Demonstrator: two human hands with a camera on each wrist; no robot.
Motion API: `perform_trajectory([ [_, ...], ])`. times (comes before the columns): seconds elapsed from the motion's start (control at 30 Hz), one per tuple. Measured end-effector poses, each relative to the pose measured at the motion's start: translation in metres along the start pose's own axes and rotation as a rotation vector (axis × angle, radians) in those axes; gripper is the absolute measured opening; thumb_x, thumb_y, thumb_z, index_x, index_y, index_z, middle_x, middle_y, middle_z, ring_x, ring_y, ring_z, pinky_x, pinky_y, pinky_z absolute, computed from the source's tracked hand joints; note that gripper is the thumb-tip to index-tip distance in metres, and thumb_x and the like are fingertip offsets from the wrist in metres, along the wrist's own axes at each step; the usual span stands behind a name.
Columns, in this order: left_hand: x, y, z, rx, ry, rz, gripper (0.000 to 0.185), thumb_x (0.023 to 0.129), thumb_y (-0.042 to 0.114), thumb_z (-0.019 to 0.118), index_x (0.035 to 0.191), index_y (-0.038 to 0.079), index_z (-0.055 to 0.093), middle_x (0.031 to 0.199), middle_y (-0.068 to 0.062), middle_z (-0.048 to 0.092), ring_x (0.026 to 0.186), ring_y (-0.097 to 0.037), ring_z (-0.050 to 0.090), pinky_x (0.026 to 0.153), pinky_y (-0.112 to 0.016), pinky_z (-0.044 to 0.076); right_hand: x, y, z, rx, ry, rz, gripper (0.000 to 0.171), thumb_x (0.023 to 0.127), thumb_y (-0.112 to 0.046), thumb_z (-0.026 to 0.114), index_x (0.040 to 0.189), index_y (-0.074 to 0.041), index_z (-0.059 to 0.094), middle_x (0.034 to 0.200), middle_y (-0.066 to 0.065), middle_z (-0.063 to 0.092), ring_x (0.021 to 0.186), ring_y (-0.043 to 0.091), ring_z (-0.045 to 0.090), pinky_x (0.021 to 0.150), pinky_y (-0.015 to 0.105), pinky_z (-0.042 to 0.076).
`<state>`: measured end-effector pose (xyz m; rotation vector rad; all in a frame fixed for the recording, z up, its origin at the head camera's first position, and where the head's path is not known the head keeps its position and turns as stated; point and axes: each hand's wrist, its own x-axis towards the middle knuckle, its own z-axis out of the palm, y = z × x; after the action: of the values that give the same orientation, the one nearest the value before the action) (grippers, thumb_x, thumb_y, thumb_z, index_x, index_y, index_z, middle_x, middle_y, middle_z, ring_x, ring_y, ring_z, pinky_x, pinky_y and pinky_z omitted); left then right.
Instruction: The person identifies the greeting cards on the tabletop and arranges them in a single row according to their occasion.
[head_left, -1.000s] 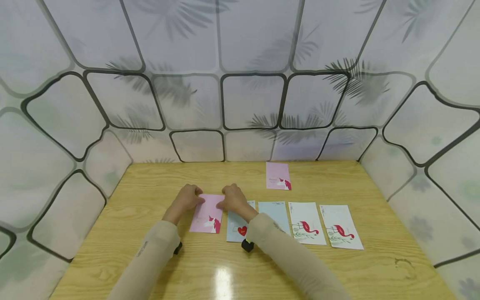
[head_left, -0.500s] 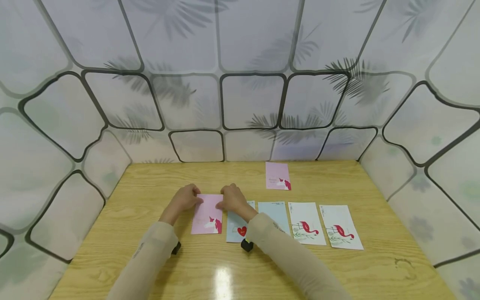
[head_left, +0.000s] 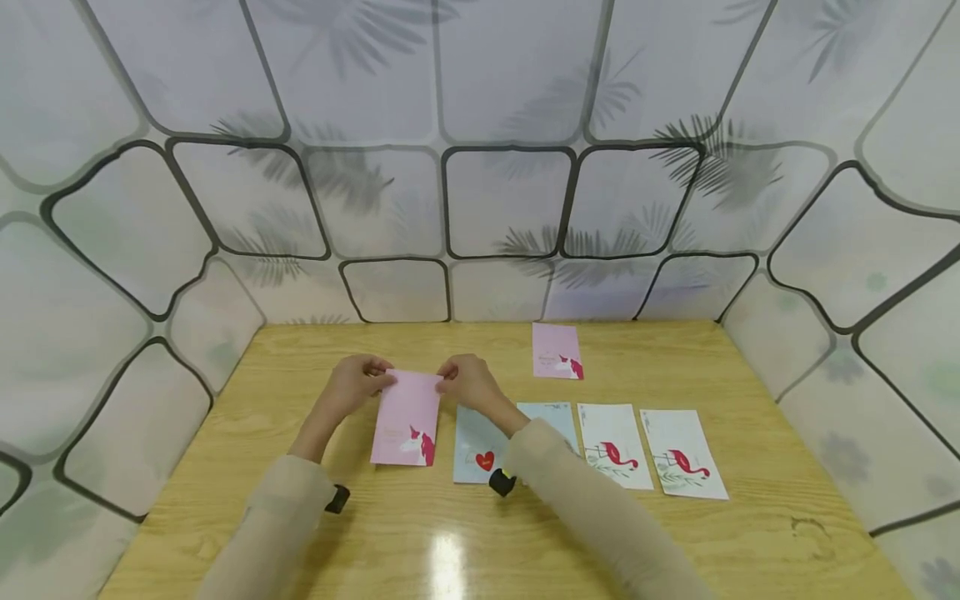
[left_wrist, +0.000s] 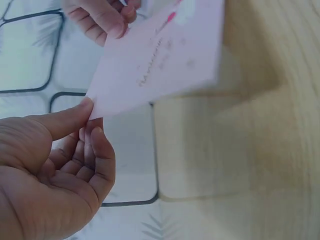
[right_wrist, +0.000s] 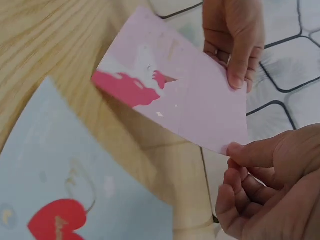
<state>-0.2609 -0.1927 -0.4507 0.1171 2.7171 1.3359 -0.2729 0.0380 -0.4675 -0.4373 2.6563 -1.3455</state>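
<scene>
- Right of the heart card (head_left: 471,450): second blue card (head_left: 558,417), right sleeve (head_left: 600,517) across it, then two flamingo cards (head_left: 615,447).
- Behind it, rightward: far unicorn card (head_left: 556,346).
- Left of it: held unicorn card (head_left: 407,412), far corners pinched by left hand (head_left: 354,385) and right hand (head_left: 469,385).

I see left-hand grip (head_left: 351,386) and right-hand grip (head_left: 471,386) pinching pink unicorn card (head_left: 408,410) by top corners, left of blue heart card (head_left: 474,435), second pink card (head_left: 555,346) farther back on surface (head_left: 652,362).
</scene>
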Motion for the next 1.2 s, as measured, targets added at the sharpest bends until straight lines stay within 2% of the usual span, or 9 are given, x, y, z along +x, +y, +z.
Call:
perform_trajectory([
  [0.17,-0.012,0.013,-0.012,-0.087,0.019,-0.021,0.025,0.101,0.015,0.07,0.117,-0.004,0.069,0.103,-0.015,0.069,0.085,-0.019,0.065,0.084,-0.046,0.058,-0.005,-0.008,-0.009,0.209,0.008,-0.002,0.01,0.095,-0.006,0.074,0.101,0.001,0.076,0.085,0.02,0.071,0.061,0.009,0.054,0.056,0.024,0.049],
  [0.3,-0.023,0.022,-0.018,-0.153,0.024,-0.028,0.026,0.101,0.014,0.069,0.118,-0.005,0.068,0.107,-0.017,0.07,0.087,-0.018,0.065,0.084,-0.04,0.059,-0.008,-0.017,-0.013,0.289,0.02,0.018,0.009,0.096,-0.009,0.074,0.099,0.0,0.076,0.093,0.029,0.07,0.061,0.01,0.054,0.065,0.038,0.059],
  [0.4,-0.028,0.026,-0.022,-0.179,0.025,-0.037,0.025,0.102,0.015,0.068,0.117,-0.005,0.068,0.107,-0.015,0.07,0.087,-0.017,0.064,0.081,-0.034,0.059,-0.012,-0.022,-0.014,0.325,0.021,0.025,0.01,0.096,-0.011,0.075,0.099,-0.002,0.077,0.096,0.028,0.07,0.062,0.011,0.055,0.069,0.042,0.06],
  [0.57,-0.035,0.027,-0.026,-0.202,0.023,-0.045,0.024,0.102,0.015,0.068,0.116,-0.005,0.068,0.099,-0.01,0.07,0.084,-0.015,0.063,0.077,-0.027,0.058,-0.017,-0.028,-0.017,0.362,0.018,0.03,0.013,0.095,-0.015,0.078,0.098,-0.003,0.077,0.087,0.013,0.072,0.06,0.011,0.054,0.064,0.033,0.058],
  [0.67,-0.04,0.027,-0.028,-0.206,0.01,-0.041,0.024,0.102,0.017,0.068,0.114,-0.004,0.068,0.096,-0.008,0.069,0.084,-0.016,0.062,0.079,-0.031,0.058,-0.021,-0.03,-0.017,0.38,0.0,0.037,0.013,0.094,-0.016,0.079,0.096,-0.003,0.077,0.082,0.004,0.07,0.059,0.011,0.053,0.067,0.036,0.059],
  [0.73,-0.043,0.027,-0.029,-0.201,0.001,-0.038,0.025,0.102,0.018,0.068,0.114,-0.004,0.069,0.095,-0.008,0.069,0.085,-0.016,0.062,0.079,-0.032,0.058,-0.023,-0.032,-0.017,0.391,-0.015,0.04,0.012,0.093,-0.015,0.079,0.095,-0.003,0.077,0.081,0.003,0.07,0.059,0.011,0.053,0.068,0.037,0.059],
  [0.83,-0.047,0.028,-0.031,-0.205,-0.009,-0.041,0.025,0.102,0.019,0.069,0.113,-0.003,0.069,0.094,-0.007,0.069,0.084,-0.016,0.063,0.079,-0.031,0.058,-0.026,-0.032,-0.017,0.402,-0.035,0.037,0.013,0.093,-0.015,0.079,0.096,-0.002,0.077,0.084,0.011,0.07,0.058,0.011,0.053,0.067,0.037,0.058],
  [1.07,-0.051,0.022,-0.029,-0.22,-0.023,-0.075,0.022,0.101,0.016,0.07,0.109,-0.004,0.07,0.092,-0.007,0.068,0.08,-0.015,0.064,0.075,-0.029,0.059,-0.027,-0.029,-0.01,0.405,-0.062,0.04,0.012,0.093,-0.012,0.078,0.097,-0.001,0.077,0.077,0.009,0.068,0.056,0.012,0.052,0.056,0.026,0.047],
  [1.2,-0.051,0.016,-0.023,-0.219,-0.033,-0.089,0.022,0.101,0.017,0.07,0.11,-0.003,0.071,0.091,-0.007,0.069,0.08,-0.014,0.065,0.078,-0.033,0.06,-0.029,-0.024,-0.008,0.392,-0.067,0.054,0.009,0.093,-0.011,0.078,0.093,-0.002,0.077,0.088,0.023,0.07,0.054,0.012,0.05,0.054,0.025,0.043],
])
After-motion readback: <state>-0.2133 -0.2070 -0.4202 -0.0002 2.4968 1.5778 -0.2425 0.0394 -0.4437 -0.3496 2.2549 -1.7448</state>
